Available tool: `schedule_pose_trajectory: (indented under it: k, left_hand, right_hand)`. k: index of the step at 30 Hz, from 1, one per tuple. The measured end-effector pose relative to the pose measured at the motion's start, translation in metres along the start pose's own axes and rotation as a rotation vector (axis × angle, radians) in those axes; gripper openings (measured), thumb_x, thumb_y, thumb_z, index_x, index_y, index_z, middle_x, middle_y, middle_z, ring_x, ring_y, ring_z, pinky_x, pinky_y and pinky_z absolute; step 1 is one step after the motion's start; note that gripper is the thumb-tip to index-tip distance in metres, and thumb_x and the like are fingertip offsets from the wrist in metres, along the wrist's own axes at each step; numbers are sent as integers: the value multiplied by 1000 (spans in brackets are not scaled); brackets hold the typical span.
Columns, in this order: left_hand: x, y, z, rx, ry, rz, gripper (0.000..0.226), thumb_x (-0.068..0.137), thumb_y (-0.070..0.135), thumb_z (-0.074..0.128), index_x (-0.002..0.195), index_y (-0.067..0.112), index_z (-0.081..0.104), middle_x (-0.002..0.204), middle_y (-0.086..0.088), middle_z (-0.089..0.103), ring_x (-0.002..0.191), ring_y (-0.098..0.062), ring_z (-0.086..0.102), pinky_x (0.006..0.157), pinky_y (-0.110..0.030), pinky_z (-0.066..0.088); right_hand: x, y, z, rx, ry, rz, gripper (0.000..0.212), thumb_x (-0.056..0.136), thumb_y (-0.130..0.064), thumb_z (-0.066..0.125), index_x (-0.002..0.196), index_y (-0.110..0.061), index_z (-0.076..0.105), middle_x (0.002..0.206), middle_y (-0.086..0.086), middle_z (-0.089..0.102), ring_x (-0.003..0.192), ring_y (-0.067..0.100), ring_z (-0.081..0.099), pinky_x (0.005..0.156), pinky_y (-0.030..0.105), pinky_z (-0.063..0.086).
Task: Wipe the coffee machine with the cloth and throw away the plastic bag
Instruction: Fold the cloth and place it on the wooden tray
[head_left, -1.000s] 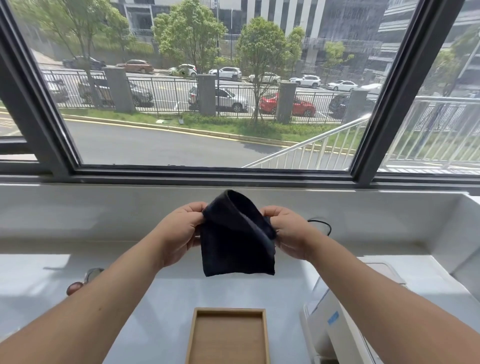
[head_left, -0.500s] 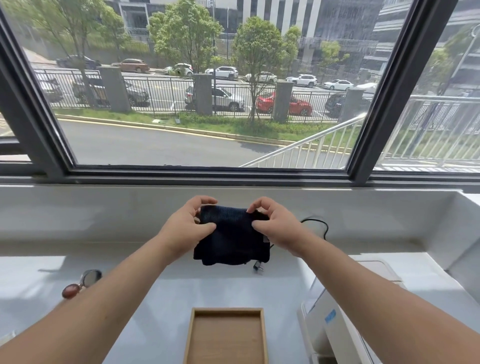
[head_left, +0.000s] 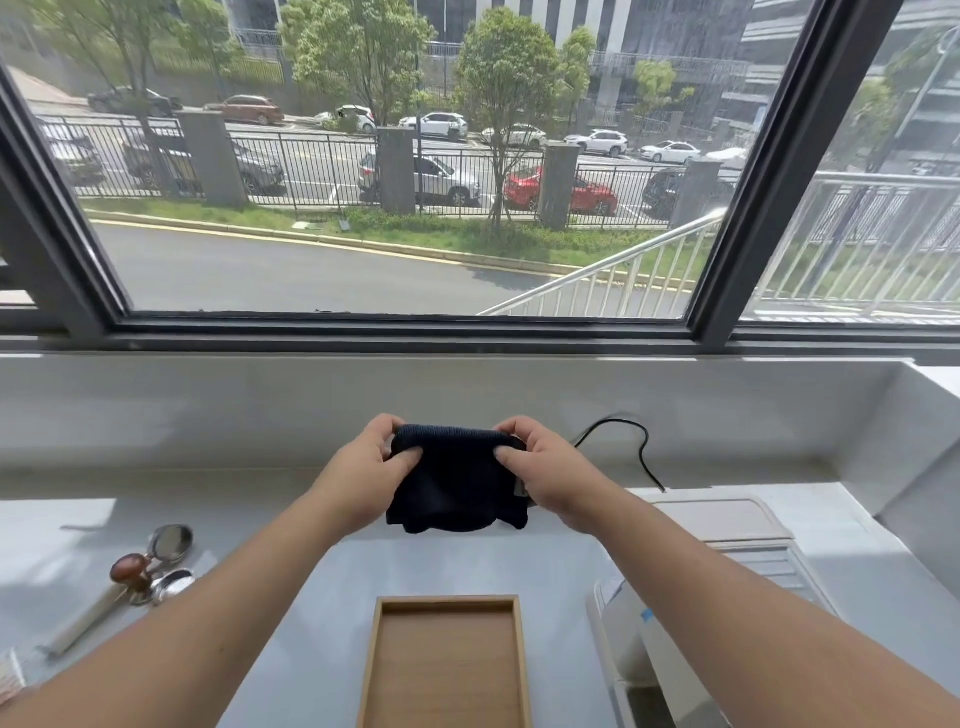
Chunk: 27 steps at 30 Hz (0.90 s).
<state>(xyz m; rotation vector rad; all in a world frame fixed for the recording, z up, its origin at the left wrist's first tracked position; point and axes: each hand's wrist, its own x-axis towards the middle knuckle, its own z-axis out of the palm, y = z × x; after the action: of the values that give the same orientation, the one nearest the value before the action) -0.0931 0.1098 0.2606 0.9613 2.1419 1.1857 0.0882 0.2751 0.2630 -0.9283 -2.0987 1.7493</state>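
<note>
Dark navy knitted cloth (head_left: 457, 486) pinched at both top corners, left grip (head_left: 363, 480) and right grip (head_left: 553, 478) each curled tight with thumbs on the near face, hanging folded over the white tabletop (head_left: 467, 566) beyond the shallow wooden tray (head_left: 447, 670). Best squared into a flat pad now, edges matched, clean face outward, then handed to one grip. White boxy coffee machine (head_left: 727, 519) waiting low on the right, just beside the right grip, untouched by the cloth.

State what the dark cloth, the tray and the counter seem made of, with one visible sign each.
Cloth: dark knitted fabric, matt; ribbed top edge, soft droop.
Tray: probably wood, satin; warm brown, faint grain.
Counter: perhaps stone or composite, smooth; pale, faint sheen.
</note>
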Motion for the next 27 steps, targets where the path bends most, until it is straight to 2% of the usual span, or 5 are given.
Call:
schedule_pose_trajectory:
  k: [3, 6, 10, 19, 27]
  left_hand:
    - [-3, -11, 11, -153, -42, -92, 10, 103, 38, 59, 109, 45, 56, 105, 10, 77, 94, -17, 75, 74, -41, 63]
    - [-6, -20, 18, -315, -112, -196, 34, 98, 28, 69, 126, 39, 52, 112, 2, 76, 86, -20, 79, 61, -40, 63]
    - [-8, -37, 27, -396, -139, -237, 57, 92, 10, 75, 135, 36, 50, 112, -5, 78, 87, -24, 80, 61, -37, 62]
    - [-15, -91, 53, -369, -127, -315, 61, 93, 6, 74, 140, 33, 46, 109, -7, 77, 85, -25, 80, 63, -36, 62]
    - [-27, -133, 77, -350, -116, -379, 58, 96, 10, 72, 139, 36, 45, 112, -2, 75, 85, -20, 79, 65, -33, 62]
  right_hand:
    - [1, 13, 6, 67, 25, 77, 18, 106, -21, 49, 111, -31, 64, 101, 1, 68, 77, 19, 60, 68, 36, 54]
    - [3, 28, 10, 124, 49, 165, 16, 105, -25, 51, 114, -33, 63, 111, 0, 69, 85, 22, 62, 72, 40, 54]
    - [2, 51, 14, 198, 39, 205, 26, 94, -22, 69, 117, -31, 61, 113, -3, 69, 91, 17, 66, 71, 37, 52]
    - [6, 101, 35, 183, 39, 273, 39, 86, -12, 76, 115, -32, 59, 115, 1, 68, 98, 21, 72, 68, 36, 59]
    - [2, 149, 55, 146, -7, 444, 45, 87, -7, 74, 127, -18, 57, 120, 11, 68, 104, 31, 72, 87, 47, 61]
